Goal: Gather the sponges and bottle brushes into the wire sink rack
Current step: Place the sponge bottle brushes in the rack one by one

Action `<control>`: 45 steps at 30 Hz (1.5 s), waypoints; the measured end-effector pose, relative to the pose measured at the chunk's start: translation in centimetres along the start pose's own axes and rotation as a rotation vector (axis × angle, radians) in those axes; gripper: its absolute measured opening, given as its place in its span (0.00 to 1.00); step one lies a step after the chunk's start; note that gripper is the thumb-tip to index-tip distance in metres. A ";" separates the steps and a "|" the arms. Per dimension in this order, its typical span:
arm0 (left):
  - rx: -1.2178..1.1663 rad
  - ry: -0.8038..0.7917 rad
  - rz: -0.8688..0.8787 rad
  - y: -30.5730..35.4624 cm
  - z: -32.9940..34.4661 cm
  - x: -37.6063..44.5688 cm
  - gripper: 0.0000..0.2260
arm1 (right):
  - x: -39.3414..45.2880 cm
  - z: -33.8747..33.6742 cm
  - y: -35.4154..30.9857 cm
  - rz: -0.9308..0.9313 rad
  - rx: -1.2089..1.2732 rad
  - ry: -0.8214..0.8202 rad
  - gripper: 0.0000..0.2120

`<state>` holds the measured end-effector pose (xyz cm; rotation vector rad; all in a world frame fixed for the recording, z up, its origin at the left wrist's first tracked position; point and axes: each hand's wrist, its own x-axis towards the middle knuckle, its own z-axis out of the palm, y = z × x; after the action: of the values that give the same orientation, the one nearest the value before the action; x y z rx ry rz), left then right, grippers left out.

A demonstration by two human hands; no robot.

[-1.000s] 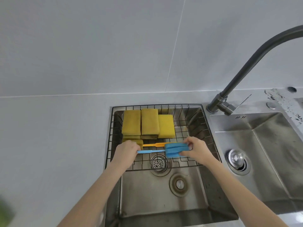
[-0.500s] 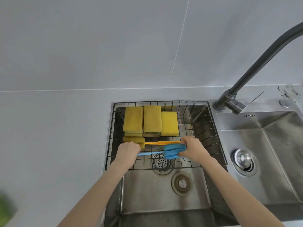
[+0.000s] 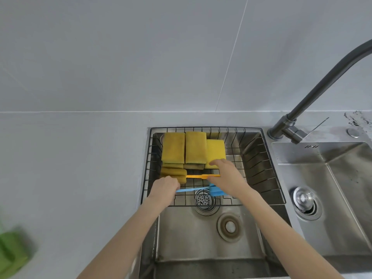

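Note:
A wire sink rack (image 3: 259, 158) sits across the back half of the left sink basin. Several yellow sponges (image 3: 195, 150) lie in its far left part. In front of them lies a yellow bottle brush (image 3: 175, 174) with an orange handle, pointing right. A blue bottle brush (image 3: 216, 191) lies on the rack floor nearer to me. My left hand (image 3: 164, 188) is closed around the left end of the blue handle. My right hand (image 3: 227, 178) hovers over the blue foam head, fingers stretched out flat to the orange handle's tip and the nearest sponge's edge.
A dark curved faucet (image 3: 314, 93) rises right of the rack. The second steel basin (image 3: 332, 190) with its drain lies to the right. Grey counter runs along the left, with a blurred green object (image 3: 12, 252) near its front edge.
My right hand has let go of the blue brush head and moved back over the orange handle. The blue brush now rests on the rack floor. My left hand stays on its handle.

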<state>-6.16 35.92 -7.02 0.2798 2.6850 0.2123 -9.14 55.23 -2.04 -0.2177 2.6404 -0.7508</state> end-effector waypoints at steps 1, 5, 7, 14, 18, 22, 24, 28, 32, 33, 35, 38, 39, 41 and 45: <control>-0.021 0.009 0.002 -0.1 -0.1 -0.3 0.10 | -0.2 0.3 -1.6 -0.060 0.043 0.021 0.17; -0.155 0.187 -0.005 -1.0 -1.3 -3.3 0.10 | -1.4 2.6 -7.7 -0.219 0.209 0.081 0.12; -0.240 0.405 -0.043 -2.2 -2.3 -5.5 0.08 | -2.2 4.6 -10.0 -0.254 0.294 0.070 0.13; -0.285 0.631 -0.269 -8.7 -3.9 -11.9 0.17 | -2.2 13.4 -12.8 -0.365 -0.024 -0.011 0.21; -0.309 0.583 -0.511 -12.1 -3.4 -15.2 0.23 | -2.0 15.1 -12.8 -0.353 -0.193 0.063 0.24; -0.355 0.520 -0.725 -15.8 -2.4 -18.7 0.26 | -2.2 15.6 -13.1 -0.315 -0.222 0.067 0.24; -0.372 0.511 -0.798 -17.9 -2.1 -20.5 0.26 | -2.3 15.6 -13.4 -0.292 -0.216 0.077 0.24; -0.405 0.435 -0.983 -22.0 -2.3 -23.2 0.28 | -2.5 15.8 -14.4 -0.255 -0.190 0.104 0.23; -0.549 0.198 -1.033 -24.3 -1.5 -23.9 0.25 | -2.5 15.9 -14.9 -0.214 -0.163 0.132 0.22; -0.571 0.179 -1.019 -24.5 -1.1 -23.9 0.22 | -2.6 16.0 -14.9 -0.208 -0.156 0.134 0.22; -0.593 0.196 -0.994 -24.6 -0.7 -24.0 0.17 | -2.7 15.8 -15.1 -0.197 -0.140 0.130 0.22; -0.626 0.246 -0.942 -24.4 -1.4 -23.6 0.15 | -3.0 15.7 -15.2 -0.182 -0.118 0.119 0.22; -0.645 0.287 -0.915 -24.2 -1.8 -23.3 0.16 | -3.0 15.6 -15.2 -0.178 -0.104 0.109 0.22; -0.713 0.390 -0.840 -23.2 -2.9 -22.7 0.17 | -3.0 15.4 -15.4 -0.171 -0.064 0.072 0.23; -0.977 0.500 -0.602 -18.5 -5.9 -19.7 0.10 | -3.6 12.8 -16.5 -0.054 0.253 -0.019 0.20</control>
<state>5.77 12.89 2.64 -0.9556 2.5773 1.4556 0.03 36.15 -2.14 -0.2241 2.4990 -1.0844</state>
